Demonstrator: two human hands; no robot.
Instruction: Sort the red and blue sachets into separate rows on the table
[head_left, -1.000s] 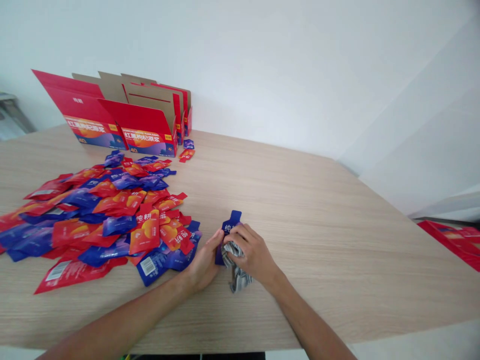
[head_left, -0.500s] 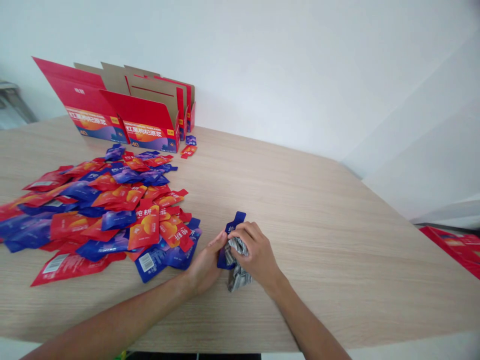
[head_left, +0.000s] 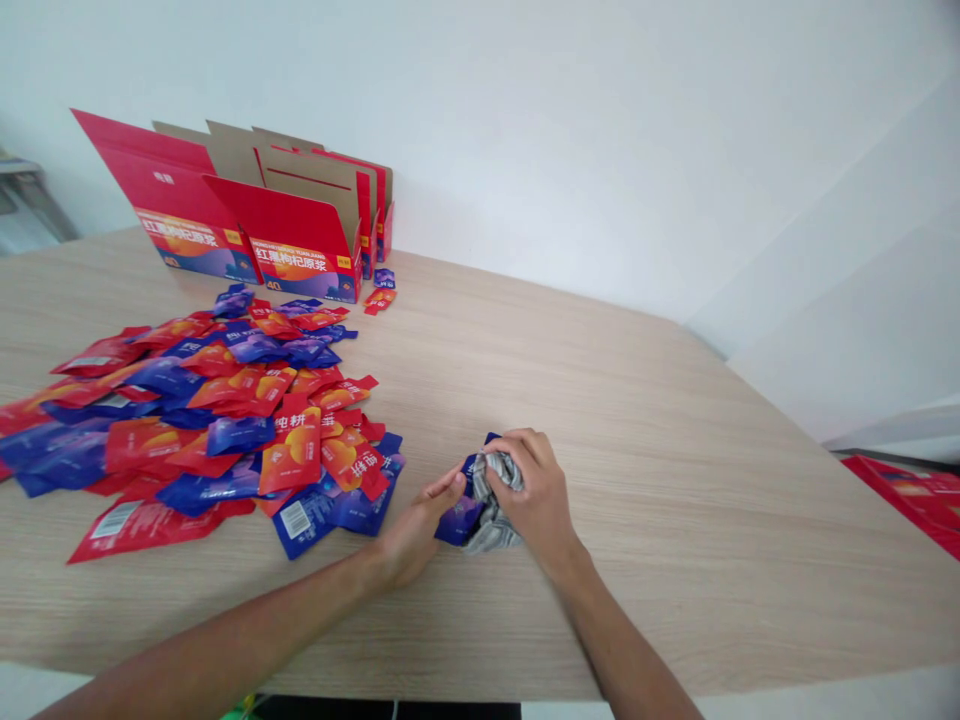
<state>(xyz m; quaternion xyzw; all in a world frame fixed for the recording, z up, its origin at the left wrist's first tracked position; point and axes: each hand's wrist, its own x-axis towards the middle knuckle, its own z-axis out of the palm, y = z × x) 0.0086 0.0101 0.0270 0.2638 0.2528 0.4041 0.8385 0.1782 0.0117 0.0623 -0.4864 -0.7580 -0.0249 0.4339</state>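
A blue sachet (head_left: 459, 516) lies on the wooden table (head_left: 637, 450) just in front of me. My left hand (head_left: 416, 528) rests on the table with its fingertips pressed on the sachet's left edge. Over the sachet my right hand (head_left: 534, 495) is closed round a crumpled grey striped cloth (head_left: 496, 505), which it presses onto the pouch. Most of the sachet is hidden under the cloth and fingers.
A big heap of red and blue sachets (head_left: 202, 420) spreads over the table's left half. Opened red cardboard boxes (head_left: 270, 235) stand at the back left against the wall. Two loose sachets (head_left: 381, 288) lie beside them. Red packaging (head_left: 911, 495) shows at the right edge.
The right hand with the cloth has slid to the right and forward over the sachet, covering its top. The left hand followed, fingertips still on the sachet. The view has shifted a little.
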